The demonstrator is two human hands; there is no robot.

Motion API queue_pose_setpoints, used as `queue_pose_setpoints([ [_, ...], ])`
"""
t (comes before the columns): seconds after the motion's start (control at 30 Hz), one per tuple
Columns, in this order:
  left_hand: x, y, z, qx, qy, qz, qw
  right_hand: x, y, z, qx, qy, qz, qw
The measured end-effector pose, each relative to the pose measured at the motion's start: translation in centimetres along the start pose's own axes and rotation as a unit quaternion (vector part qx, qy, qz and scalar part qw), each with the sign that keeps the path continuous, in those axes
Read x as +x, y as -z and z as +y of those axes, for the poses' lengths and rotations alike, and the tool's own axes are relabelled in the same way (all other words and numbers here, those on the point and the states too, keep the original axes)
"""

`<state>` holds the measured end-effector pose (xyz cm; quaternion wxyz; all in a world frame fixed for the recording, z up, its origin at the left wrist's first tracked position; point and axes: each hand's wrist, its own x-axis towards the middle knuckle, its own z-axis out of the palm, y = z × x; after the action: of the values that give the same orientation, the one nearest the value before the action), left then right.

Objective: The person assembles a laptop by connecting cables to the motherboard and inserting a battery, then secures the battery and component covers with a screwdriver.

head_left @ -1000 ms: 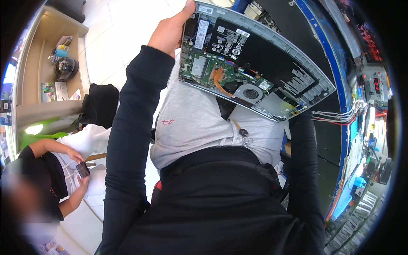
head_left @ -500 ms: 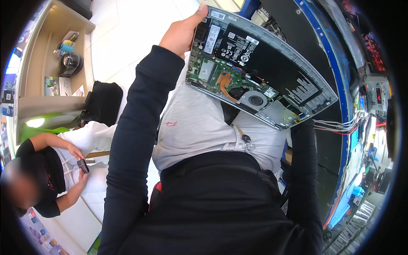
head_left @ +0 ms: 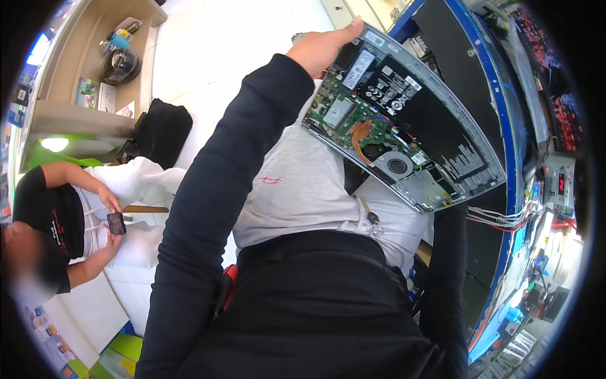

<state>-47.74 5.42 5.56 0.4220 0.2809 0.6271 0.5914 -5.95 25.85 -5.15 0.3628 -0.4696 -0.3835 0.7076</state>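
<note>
An opened laptop base (head_left: 410,129) is held tilted above my lap, its inner side facing up. Inside show a black battery (head_left: 394,88), a green circuit board (head_left: 344,120), a copper heat pipe (head_left: 361,144) and a round fan (head_left: 397,166). My left hand (head_left: 325,49) grips the far left corner, with the thumb over the rim. The right sleeve (head_left: 447,246) reaches up to the near right corner, where the laptop hides my right hand and its fingers.
To my right runs a dark workbench with a blue edge (head_left: 508,158); white and red wires (head_left: 492,219) and a device with a red display (head_left: 560,183) are there. At left, a seated person holds a phone (head_left: 117,223) near a black bag (head_left: 161,132) and a wooden shelf (head_left: 82,120).
The laptop and my left hand have shifted right and slightly nearer, and the laptop is turned a little more clockwise. The whole view has also shifted somewhat.
</note>
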Motion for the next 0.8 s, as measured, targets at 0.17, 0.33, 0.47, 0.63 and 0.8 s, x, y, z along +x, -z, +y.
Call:
queue_pose_setpoints([
  [0.17,0.2,0.3,-0.2,-0.045,0.013,-0.023,0.999,0.0,-0.1,-0.2,0.006,0.002,-0.005,1.0],
  [0.33,0.0,0.0,-0.2,-0.044,-0.005,-0.019,0.999,-0.1,0.3,-0.3,0.009,0.003,-0.005,1.0],
  [0.47,-0.2,0.0,0.4,-0.06,0.009,-0.016,0.998,-0.1,0.4,-0.2,0.014,0.0,-0.008,1.0],
  [0.63,-0.7,0.1,1.2,-0.069,0.04,-0.049,0.996,0.1,0.2,-0.1,0.015,-0.005,-0.011,1.0],
  [0.8,-1.2,0.4,0.4,-0.052,0.016,-0.026,0.998,0.7,-0.2,0.0,0.023,-0.012,-0.012,1.0],
])
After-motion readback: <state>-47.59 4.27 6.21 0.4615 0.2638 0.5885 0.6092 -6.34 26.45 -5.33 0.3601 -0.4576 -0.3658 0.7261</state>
